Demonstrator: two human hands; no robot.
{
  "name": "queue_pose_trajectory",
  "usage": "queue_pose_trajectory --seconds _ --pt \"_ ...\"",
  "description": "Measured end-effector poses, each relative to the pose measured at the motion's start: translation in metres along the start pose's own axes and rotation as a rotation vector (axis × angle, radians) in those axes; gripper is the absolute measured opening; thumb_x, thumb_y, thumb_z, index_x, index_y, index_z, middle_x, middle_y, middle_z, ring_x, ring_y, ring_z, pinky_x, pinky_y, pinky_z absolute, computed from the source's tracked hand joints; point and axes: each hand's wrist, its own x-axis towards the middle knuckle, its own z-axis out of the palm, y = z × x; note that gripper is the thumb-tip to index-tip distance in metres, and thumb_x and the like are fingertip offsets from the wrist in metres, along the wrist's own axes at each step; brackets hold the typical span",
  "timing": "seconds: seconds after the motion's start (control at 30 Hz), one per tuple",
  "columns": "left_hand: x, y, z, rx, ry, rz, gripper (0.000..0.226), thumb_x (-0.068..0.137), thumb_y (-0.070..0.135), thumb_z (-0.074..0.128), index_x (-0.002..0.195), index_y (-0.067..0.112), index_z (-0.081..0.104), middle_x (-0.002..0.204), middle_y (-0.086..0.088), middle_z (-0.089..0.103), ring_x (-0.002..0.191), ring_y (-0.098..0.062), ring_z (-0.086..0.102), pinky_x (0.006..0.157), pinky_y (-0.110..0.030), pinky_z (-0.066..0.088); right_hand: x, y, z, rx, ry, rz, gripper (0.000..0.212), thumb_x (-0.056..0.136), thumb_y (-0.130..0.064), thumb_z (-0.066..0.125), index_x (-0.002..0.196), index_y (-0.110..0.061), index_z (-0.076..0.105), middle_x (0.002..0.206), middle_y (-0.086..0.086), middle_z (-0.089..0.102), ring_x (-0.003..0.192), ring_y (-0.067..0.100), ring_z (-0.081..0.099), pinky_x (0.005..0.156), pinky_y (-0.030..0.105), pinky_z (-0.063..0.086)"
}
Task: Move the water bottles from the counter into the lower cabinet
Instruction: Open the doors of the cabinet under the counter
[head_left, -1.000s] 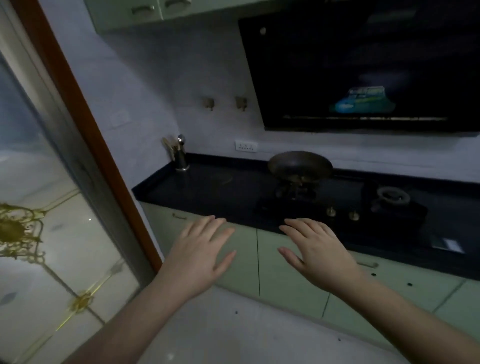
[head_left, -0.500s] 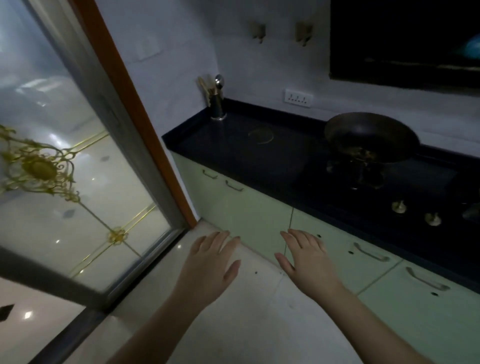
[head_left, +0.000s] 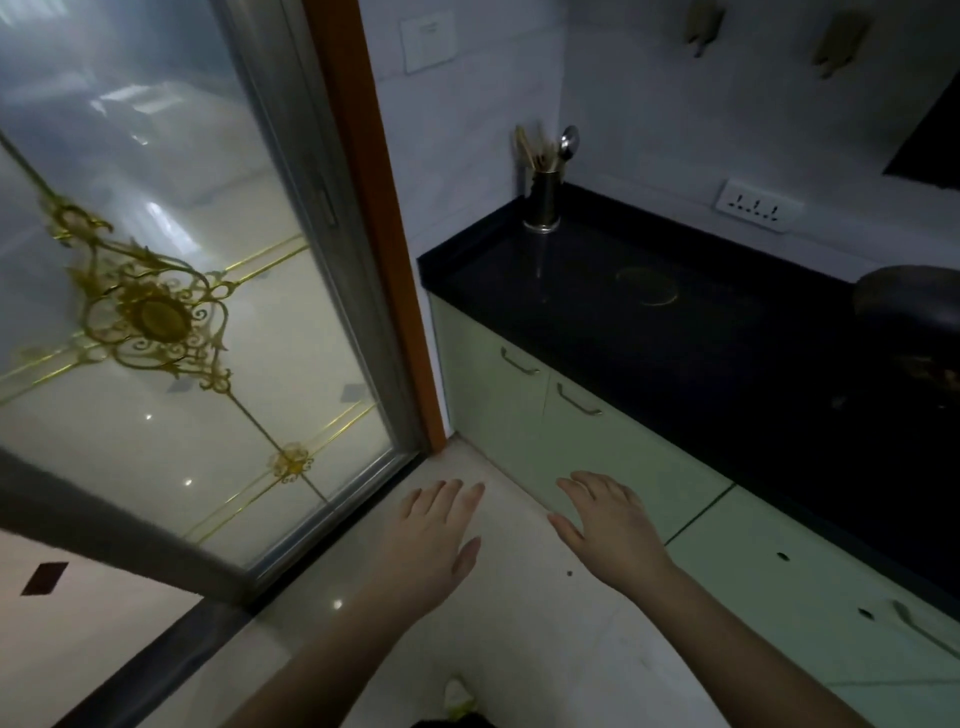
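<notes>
No water bottle shows in the head view. My left hand (head_left: 434, 540) and my right hand (head_left: 610, 525) hover palm-down over the pale floor, fingers spread, holding nothing. Just beyond my right hand run the pale green lower cabinet doors (head_left: 613, 457), all closed, with metal handles (head_left: 577, 400). Above them lies the black counter (head_left: 649, 332), bare at its left end apart from a faint ring mark.
A metal utensil holder (head_left: 541, 200) with a spoon and chopsticks stands in the counter's back corner. A dark wok (head_left: 909, 299) sits at the right edge. A frosted glass sliding door (head_left: 171, 312) with gold ornament and an orange-brown frame (head_left: 384, 228) fills the left. A wall socket (head_left: 756, 210) is behind the counter.
The view has swung down and to the left: the hood and the stove have left the frame, the glass door and floor fill more of it. Both hands stay open and empty, lower in view.
</notes>
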Motion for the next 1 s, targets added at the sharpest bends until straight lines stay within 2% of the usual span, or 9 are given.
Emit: queue_pose_trajectory --seconds 0.07,0.27,0.43,0.53,0.73,0.8,0.87,0.93,1.0 --pt "0.017 -0.025 0.003 -0.005 -0.007 0.017 0.060 0.099 0.046 0.031 0.153 0.027 0.017 0.160 -0.006 0.025 0.146 -0.026 0.028 0.118 -0.042 0.019 0.020 -0.008 0.005 0.006 -0.009 0.047 0.093 0.073 -0.067 -0.005 0.147 -0.026 0.035 0.153 -0.001 0.036 0.139 0.018 0.032 0.112 0.032 0.019" --pt "0.090 -0.064 0.007 0.049 -0.056 0.160 0.061 0.097 0.043 0.041 0.152 0.024 0.023 0.157 -0.008 0.032 0.142 -0.028 0.035 0.116 -0.044 0.025 0.065 -0.009 0.024 0.039 -0.022 0.162 0.089 0.078 -0.063 -0.001 0.146 -0.021 0.038 0.150 0.003 0.039 0.135 0.021 0.037 0.111 0.035 0.023" --pt "0.165 -0.081 0.016 0.104 -0.107 0.286 0.061 0.093 0.040 0.047 0.149 0.022 0.032 0.151 -0.009 0.041 0.134 -0.028 0.043 0.111 -0.042 0.035 0.111 0.008 0.040 0.023 -0.048 0.278 0.065 0.089 -0.053 0.026 0.127 -0.013 0.061 0.128 0.010 0.063 0.114 0.027 0.061 0.096 0.042 0.047" --pt "0.212 -0.091 0.032 0.133 -0.145 0.340 0.060 0.093 0.036 0.048 0.149 0.020 0.033 0.153 -0.009 0.039 0.142 -0.027 0.035 0.116 -0.046 0.029 0.147 0.019 0.050 -0.003 -0.061 0.327 0.058 0.087 -0.049 0.034 0.119 -0.012 0.065 0.121 0.010 0.067 0.107 0.027 0.065 0.091 0.042 0.052" --pt "0.279 -0.108 0.061 0.193 -0.230 0.401 0.061 0.097 0.031 0.045 0.152 0.019 0.024 0.160 -0.011 0.024 0.149 -0.030 0.018 0.118 -0.046 0.013 0.214 0.037 0.076 -0.006 -0.157 0.392 0.060 0.090 -0.048 0.031 0.128 -0.013 0.060 0.136 0.015 0.057 0.124 0.031 0.055 0.104 0.046 0.042" --pt "0.291 -0.116 0.071 0.206 -0.252 0.467 0.065 0.088 0.029 0.060 0.148 0.018 0.037 0.155 -0.013 0.037 0.144 -0.032 0.032 0.114 -0.045 0.018 0.228 0.040 0.085 -0.016 -0.190 0.391 0.060 0.098 -0.047 0.030 0.147 -0.014 0.037 0.156 0.016 0.029 0.144 0.032 0.028 0.117 0.047 0.020" --pt "0.299 -0.121 0.083 0.229 -0.280 0.532 0.073 0.075 0.028 0.073 0.142 0.018 0.047 0.148 -0.014 0.047 0.136 -0.032 0.044 0.111 -0.047 0.023 0.237 0.044 0.095 -0.022 -0.232 0.421 0.064 0.100 -0.049 0.027 0.154 -0.016 0.015 0.162 0.014 0.001 0.149 0.031 0.004 0.119 0.047 0.003" --pt "0.309 -0.126 0.095 0.217 -0.290 0.595 0.080 0.071 0.026 0.076 0.144 0.018 0.044 0.150 -0.015 0.044 0.137 -0.033 0.043 0.112 -0.051 0.023 0.244 0.047 0.105 -0.045 -0.221 0.469 0.067 0.098 -0.051 0.032 0.154 -0.017 0.017 0.162 0.014 0.002 0.149 0.033 0.006 0.118 0.048 0.005" --pt "0.325 -0.131 0.110 0.200 -0.288 0.644 0.082 0.074 0.027 0.074 0.147 0.018 0.038 0.155 -0.014 0.036 0.142 -0.033 0.036 0.114 -0.051 0.023 0.253 0.048 0.115 -0.044 -0.211 0.525 0.068 0.092 -0.051 0.048 0.149 -0.016 0.035 0.158 0.017 0.021 0.145 0.035 0.025 0.115 0.050 0.018"
